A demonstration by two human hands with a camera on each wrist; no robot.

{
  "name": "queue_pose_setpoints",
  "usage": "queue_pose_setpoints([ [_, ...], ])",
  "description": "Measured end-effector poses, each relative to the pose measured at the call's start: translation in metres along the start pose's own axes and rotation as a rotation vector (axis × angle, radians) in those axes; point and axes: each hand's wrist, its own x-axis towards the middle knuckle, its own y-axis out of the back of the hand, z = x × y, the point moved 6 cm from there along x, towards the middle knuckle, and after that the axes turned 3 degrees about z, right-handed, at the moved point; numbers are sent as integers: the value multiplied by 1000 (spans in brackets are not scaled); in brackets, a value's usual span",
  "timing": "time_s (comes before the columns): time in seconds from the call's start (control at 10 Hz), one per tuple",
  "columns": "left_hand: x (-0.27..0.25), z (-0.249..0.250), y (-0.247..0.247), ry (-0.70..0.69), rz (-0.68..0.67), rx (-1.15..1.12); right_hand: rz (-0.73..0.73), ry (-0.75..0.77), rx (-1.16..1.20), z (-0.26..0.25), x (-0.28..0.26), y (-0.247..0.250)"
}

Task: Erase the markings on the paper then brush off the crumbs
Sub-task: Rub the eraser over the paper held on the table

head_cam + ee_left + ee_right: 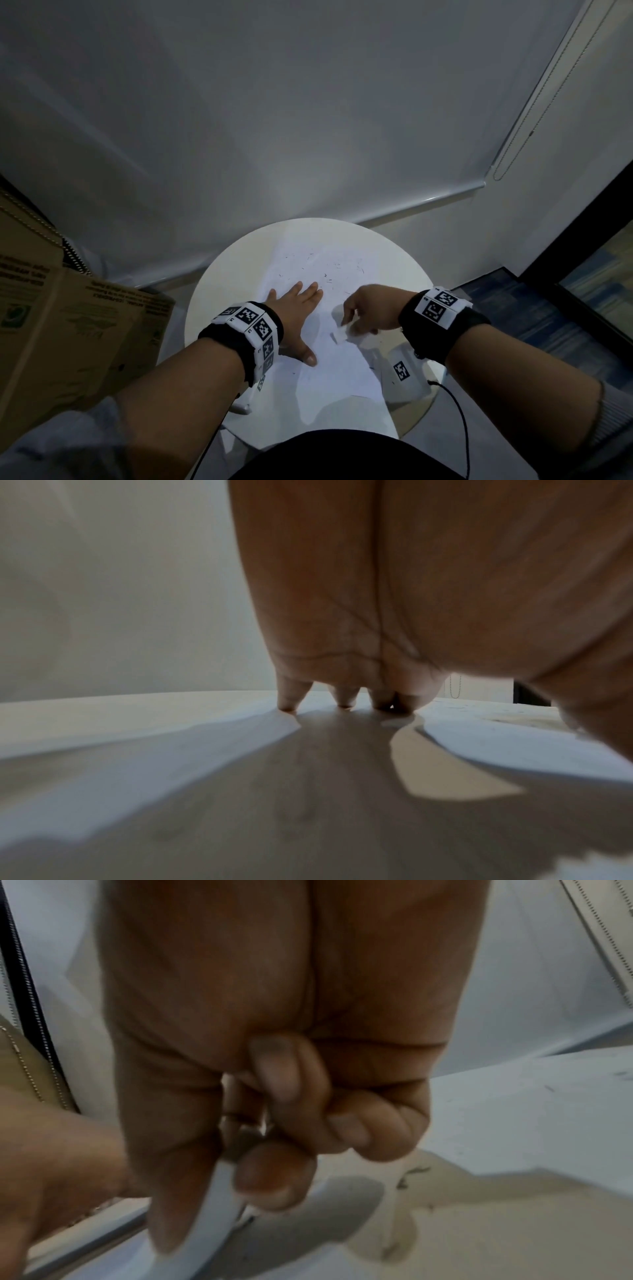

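Observation:
A white sheet of paper (329, 370) lies on a round white table (219, 308). Dark eraser crumbs (325, 274) are scattered over the sheet's far half. My left hand (301, 318) lies flat on the paper's left part, fingers straight and thumb spread. In the left wrist view its fingertips (342, 699) press on the sheet (479, 739). My right hand (356, 325) hovers just right of it with fingers curled, pinching a small white eraser (340, 334). The right wrist view shows thumb and fingers closed on the white eraser (219, 1210) above the paper (514, 1110).
A brown cardboard box (68, 325) stands close to the table's left side. A roller blind with a bead chain (513, 154) hangs behind the table. A black cable (459, 411) runs down off the right front edge. A dark window frame (582, 274) is at the right.

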Motion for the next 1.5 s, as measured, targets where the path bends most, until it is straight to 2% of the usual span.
queue_pose_setpoints([
  [0.1, -1, 0, 0, -5, -3, 1, 276, -74, -25, 11, 4, 22],
  [0.2, -1, -1, 0, -6, 3, -7, 192, -49, 19, 12, 1, 13],
  [0.3, -1, -1, 0, -4, 0, -4, 0, -14, 17, 4, -4, -3],
  [0.4, -2, 0, 1, -6, -6, 2, 205, -70, -24, 13, 2, 15],
  [0.5, -2, 0, 1, -9, -4, -3, 227, -64, -9, 16, 0, 16],
  [0.6, -1, -1, 0, -8, -6, -3, 3, -2, 7, 5, -8, -2],
  [0.7, -1, -1, 0, -7, -5, -2, 101, -33, -54, 11, -3, 10],
  [0.8, -3, 0, 1, -12, -7, -5, 280, -115, -15, 28, 0, 23],
  [1.0, 0, -2, -1, -7, -8, -3, -35, -38, 67, 19, -12, -4],
  [1.1, -1, 0, 1, -12, -7, -14, 180, -76, 33, 26, -4, 14],
  [1.2, -3, 0, 1, -10, -8, -12, 278, -82, 85, 31, -5, 16],
  [1.3, -2, 0, 0, -8, -11, -14, 110, -49, 191, 31, -12, -1],
  [1.4, -2, 0, 0, -5, -12, -17, 96, -61, 180, 33, -14, 2],
  [1.5, -2, 0, 0, -7, -12, -13, 277, -114, 136, 42, -12, 17],
])
